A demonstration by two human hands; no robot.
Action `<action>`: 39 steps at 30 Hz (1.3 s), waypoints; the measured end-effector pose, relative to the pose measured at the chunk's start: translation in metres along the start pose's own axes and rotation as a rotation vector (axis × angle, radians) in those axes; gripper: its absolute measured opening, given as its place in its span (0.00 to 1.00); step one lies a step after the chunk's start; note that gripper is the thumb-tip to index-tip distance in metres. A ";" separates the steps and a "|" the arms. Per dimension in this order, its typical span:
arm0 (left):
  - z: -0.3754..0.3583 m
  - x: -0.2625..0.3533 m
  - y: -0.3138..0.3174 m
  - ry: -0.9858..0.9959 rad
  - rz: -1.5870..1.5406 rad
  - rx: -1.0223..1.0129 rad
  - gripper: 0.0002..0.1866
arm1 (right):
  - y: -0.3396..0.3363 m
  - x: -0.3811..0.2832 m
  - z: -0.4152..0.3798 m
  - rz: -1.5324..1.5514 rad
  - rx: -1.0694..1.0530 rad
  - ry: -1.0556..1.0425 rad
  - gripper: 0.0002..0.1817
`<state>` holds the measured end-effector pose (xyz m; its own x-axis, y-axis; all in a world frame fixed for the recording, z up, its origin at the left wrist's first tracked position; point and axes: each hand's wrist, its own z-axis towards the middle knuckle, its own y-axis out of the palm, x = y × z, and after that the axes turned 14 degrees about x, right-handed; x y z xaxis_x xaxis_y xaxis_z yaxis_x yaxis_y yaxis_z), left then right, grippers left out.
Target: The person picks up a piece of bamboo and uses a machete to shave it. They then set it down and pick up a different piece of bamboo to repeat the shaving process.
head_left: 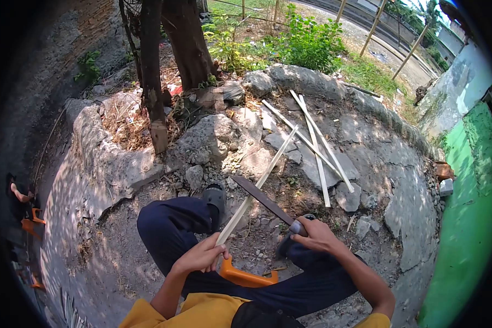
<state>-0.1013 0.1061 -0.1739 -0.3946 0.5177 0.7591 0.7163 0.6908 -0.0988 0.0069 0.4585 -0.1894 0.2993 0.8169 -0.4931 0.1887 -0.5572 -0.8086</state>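
My left hand [202, 255] is closed around the lower end of a long pale wooden strip [270, 169], which slants up and away to the right. In my right hand [316, 236] is the handle of a machete [270, 204], its dark blade pointing up and left. The blade crosses the strip near the middle; whether it cuts into the wood cannot be made out. Beyond both hands, three similar pale strips [317, 158] lie crossed on the broken concrete.
I sit low with knees bent, an orange stool edge [249, 277] between my legs. Cracked concrete and loose stones [194, 176] surround my feet. Tree trunks [186, 49] rise behind a rough kerb. A green wall [459, 213] stands right. Another person's foot [21, 194] shows far left.
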 end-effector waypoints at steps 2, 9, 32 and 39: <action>-0.016 0.013 -0.010 0.065 0.099 0.045 0.23 | -0.004 -0.005 -0.003 0.053 0.022 0.001 0.30; -0.049 0.049 -0.056 0.575 0.536 0.266 0.27 | -0.035 -0.040 -0.026 0.463 0.127 0.148 0.25; 0.036 0.132 -0.011 1.320 -1.074 0.356 0.32 | 0.055 -0.051 -0.043 1.263 0.356 0.266 0.12; -0.050 0.199 0.020 1.765 -0.515 0.315 0.34 | 0.049 -0.063 -0.052 1.293 0.270 0.077 0.19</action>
<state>-0.1366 0.1979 0.0069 0.6140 -0.6591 0.4343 0.5351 0.7520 0.3849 0.0461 0.3717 -0.1812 0.1749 -0.2926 -0.9401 -0.4593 -0.8688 0.1850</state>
